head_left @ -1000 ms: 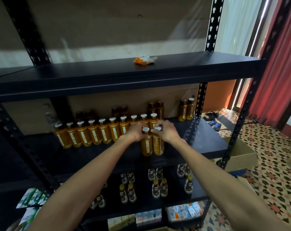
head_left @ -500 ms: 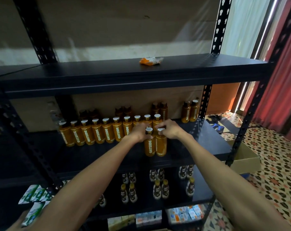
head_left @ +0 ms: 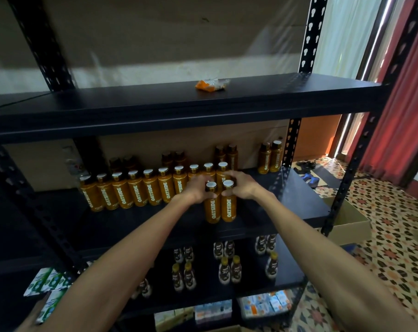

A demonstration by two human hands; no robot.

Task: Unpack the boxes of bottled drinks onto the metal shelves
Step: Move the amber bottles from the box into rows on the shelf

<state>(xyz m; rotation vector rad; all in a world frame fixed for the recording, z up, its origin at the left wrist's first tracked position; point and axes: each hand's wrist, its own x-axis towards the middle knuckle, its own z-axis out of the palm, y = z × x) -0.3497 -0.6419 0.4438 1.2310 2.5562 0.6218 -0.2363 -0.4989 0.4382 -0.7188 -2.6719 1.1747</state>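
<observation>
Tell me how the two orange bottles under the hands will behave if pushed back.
The front pair is tall and narrow, gripped at the necks by the left hand and right hand, so a high push may tip them. They look full, so probably heavy for their size. Round bodies would likely roll if toppled.

Two amber plastic bottles (head_left: 213, 208) are standing side by side on the black metal middle shelf (head_left: 290, 204), just before a long row of like bottles (head_left: 136, 190).

Both arms are stretching forward, hands meeting. Left hand (head_left: 197, 190) is gripping left bottle (head_left: 212, 208) by the neck, right hand (head_left: 242, 185) is gripping right bottle (head_left: 228, 207) likewise.
</observation>
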